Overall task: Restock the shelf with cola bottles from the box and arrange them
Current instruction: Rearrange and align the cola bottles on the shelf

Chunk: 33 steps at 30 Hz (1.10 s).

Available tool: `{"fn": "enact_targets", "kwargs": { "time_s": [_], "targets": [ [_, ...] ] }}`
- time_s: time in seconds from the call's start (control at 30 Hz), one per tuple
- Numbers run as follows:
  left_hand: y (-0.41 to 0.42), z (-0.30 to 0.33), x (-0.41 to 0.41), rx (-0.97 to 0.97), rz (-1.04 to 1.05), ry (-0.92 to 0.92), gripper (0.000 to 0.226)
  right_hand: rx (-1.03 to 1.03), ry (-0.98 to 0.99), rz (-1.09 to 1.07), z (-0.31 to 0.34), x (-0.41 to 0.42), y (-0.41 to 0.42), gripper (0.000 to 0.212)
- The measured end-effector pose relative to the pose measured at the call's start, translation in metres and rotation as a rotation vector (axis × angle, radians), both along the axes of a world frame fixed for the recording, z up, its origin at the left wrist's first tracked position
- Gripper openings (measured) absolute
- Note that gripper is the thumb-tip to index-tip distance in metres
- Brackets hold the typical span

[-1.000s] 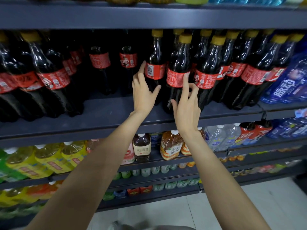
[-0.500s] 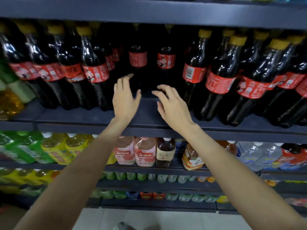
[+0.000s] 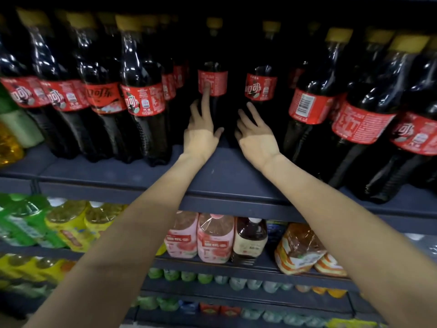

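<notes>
Both hands reach spread-fingered into the shelf (image 3: 212, 176) gap: left hand (image 3: 201, 131) fingertip touches the rear cola bottle (image 3: 212, 84), right hand (image 3: 255, 136) holds nothing. Best to grip low and slide it forward upright.

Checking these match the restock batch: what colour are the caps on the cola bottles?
Yellow caps on the cola bottles, clearest in the head view.
</notes>
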<state>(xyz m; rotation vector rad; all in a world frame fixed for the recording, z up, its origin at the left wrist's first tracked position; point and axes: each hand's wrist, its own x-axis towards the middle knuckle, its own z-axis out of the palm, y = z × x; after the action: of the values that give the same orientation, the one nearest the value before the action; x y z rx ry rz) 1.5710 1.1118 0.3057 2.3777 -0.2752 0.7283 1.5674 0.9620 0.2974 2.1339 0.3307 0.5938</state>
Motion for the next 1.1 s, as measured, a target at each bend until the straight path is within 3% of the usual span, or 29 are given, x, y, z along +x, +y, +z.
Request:
{"fn": "enact_targets", "kwargs": {
  "time_s": [0.17, 0.37, 0.5, 0.6, 0.7, 0.8, 0.87, 0.97, 1.1],
  "targets": [
    [0.007, 0.001, -0.009, 0.064, 0.049, -0.035, 0.097, -0.002, -0.062, -0.027, 0.006, -0.005, -0.009, 0.032],
    [0.014, 0.0, -0.009, 0.076, 0.052, -0.037, 0.098, 0.136, 0.007, -0.077, 0.015, -0.009, 0.002, 0.038],
    [0.014, -0.005, -0.002, 0.085, 0.059, -0.074, 0.1, 0.138, -0.173, 0.058, 0.003, -0.001, -0.001, 0.018],
    [0.015, -0.008, 0.002, 0.078, 0.068, -0.141, 0.104, 0.284, -0.21, 0.214, 0.002, 0.002, 0.003, 0.014],
    [0.013, -0.01, 0.0, 0.079, 0.073, -0.168, 0.104, 0.608, -0.166, 0.299, 0.01, -0.001, 0.015, 0.03],
    [0.012, -0.007, 0.001, 0.118, 0.123, -0.202, 0.108, 1.117, 0.131, 0.248, 0.023, 0.003, 0.034, 0.066],
    [0.012, -0.008, 0.003, 0.205, 0.193, -0.242, 0.112, 1.317, 0.283, 0.224, 0.026, 0.011, 0.044, 0.091],
    [0.012, -0.009, 0.004, 0.335, 0.288, -0.295, 0.116, 1.409, 0.469, 0.268, 0.024, 0.026, 0.048, 0.114],
    [0.014, -0.01, 0.006, 0.515, 0.347, -0.368, 0.115, 1.226, 0.528, 0.335, 0.022, 0.039, 0.042, 0.123]
  ]
}}
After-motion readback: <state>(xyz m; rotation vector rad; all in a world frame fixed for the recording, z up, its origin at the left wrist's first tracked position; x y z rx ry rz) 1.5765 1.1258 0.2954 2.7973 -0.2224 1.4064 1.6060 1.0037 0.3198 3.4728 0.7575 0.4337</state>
